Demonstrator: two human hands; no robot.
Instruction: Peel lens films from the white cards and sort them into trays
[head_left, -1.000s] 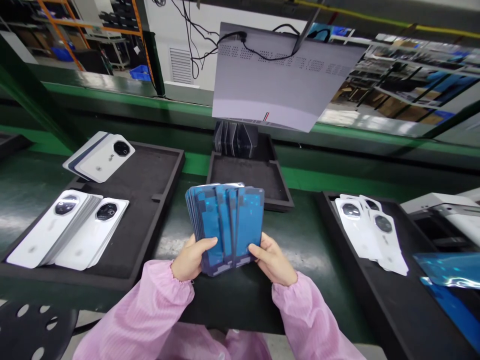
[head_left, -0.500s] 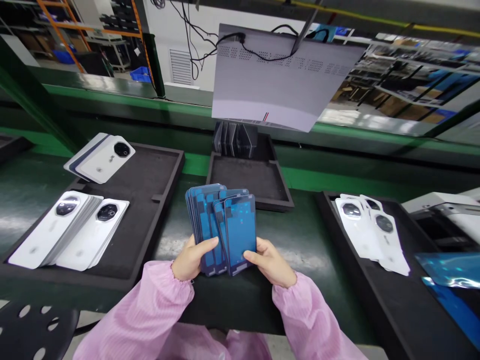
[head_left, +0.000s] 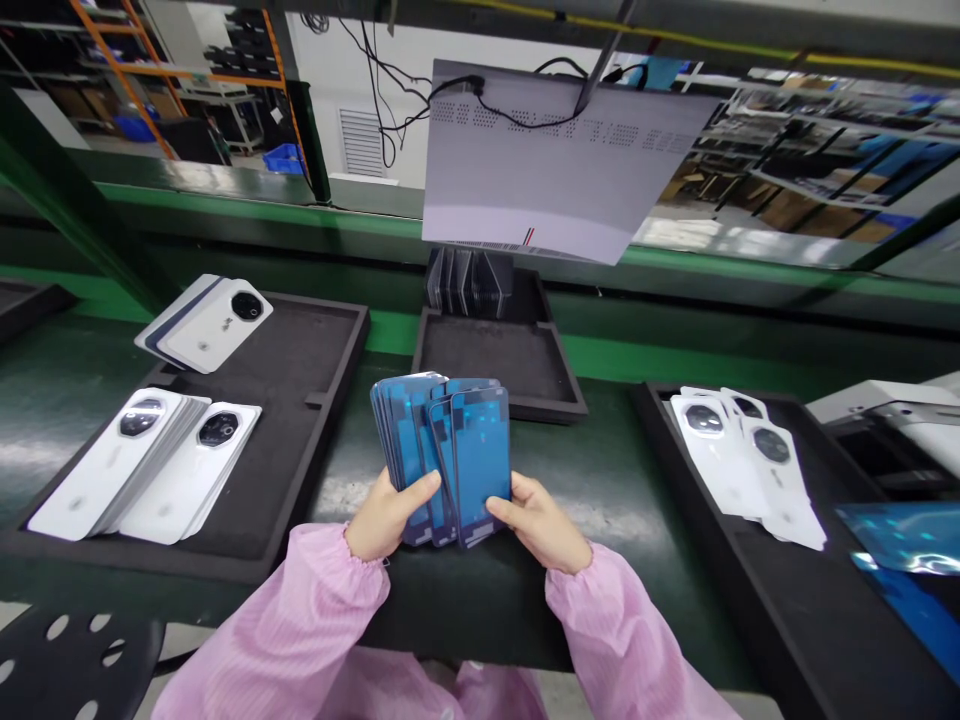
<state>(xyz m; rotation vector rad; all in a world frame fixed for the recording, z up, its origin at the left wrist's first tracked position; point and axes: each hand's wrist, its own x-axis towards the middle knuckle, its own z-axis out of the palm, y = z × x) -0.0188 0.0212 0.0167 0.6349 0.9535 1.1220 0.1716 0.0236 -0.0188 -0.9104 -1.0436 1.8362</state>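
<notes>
From where I stand, the largest thing is the dark green workbench (head_left: 615,470), which runs across the whole place. Above its far side hangs a wide grey panel (head_left: 555,170), with a black cable crossing it. On the bench to the left lies a big black tray (head_left: 300,350); white covers (head_left: 176,490) with round dark camera windows are fanned in two stacks at its near end, and a smaller group leans at its far corner. Another long tray (head_left: 810,620) is at the right, where several similar covers (head_left: 739,465) overlap loosely. Between these, farther back, is a smaller tray (head_left: 495,350), with dark plates (head_left: 469,280) standing in a row.

Nearer to the person, just before this smaller tray, the blue-faced panels (head_left: 480,450) are spread like a fan, tilted, between two hands. The left hand (head_left: 386,520) grasps the thicker pack from its side, thumb in front. The right hand (head_left: 544,520) pinches the frontmost panel at its lower right edge; its fingers behind are partly hidden.
</notes>
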